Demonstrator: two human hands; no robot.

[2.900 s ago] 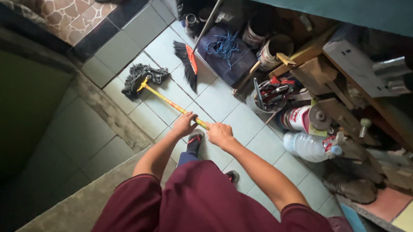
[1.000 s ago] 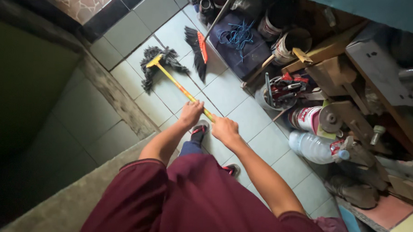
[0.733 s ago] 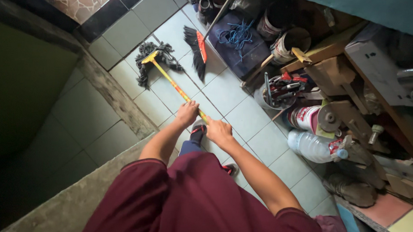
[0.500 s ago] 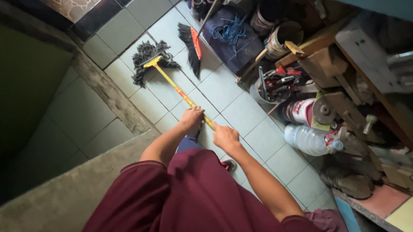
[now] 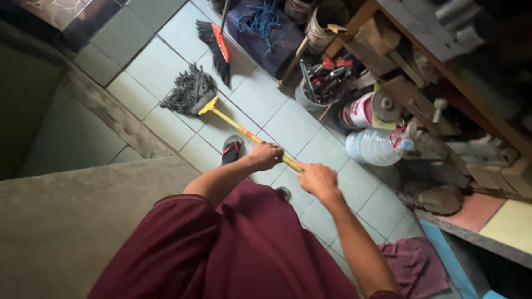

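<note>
Fingers of the left hand are curled closed around the thin yellow mop handle; fingers of the right hand are likewise wrapped around the same handle, just behind the left, so that both hands hold the rod near its upper end. Both bare forearms emerge from a soft maroon garment that fills the lower part of the view. Below the left hand, a foot in a dark sandal with red strap stands on the floor, which is laid in pale, smooth square tiles with dark grout lines. A crumpled mauve cloth lies on the tiles beside the right forearm. To the left runs a rough, grey concrete ledge. The handle slopes straight away from the hands to the mop head, a shaggy fan of dark grey strands spread flat on the tiles under a yellow crossbar. Beyond it a broom with dark bristles and an orange-red collar stands tilted. To the right, a clear ribbed plastic water jug lies on its side near a round white and red tin and a bucket of hand tools, under cluttered wooden shelving. Farthest, blue cord lies coiled on a dark bag.
</note>
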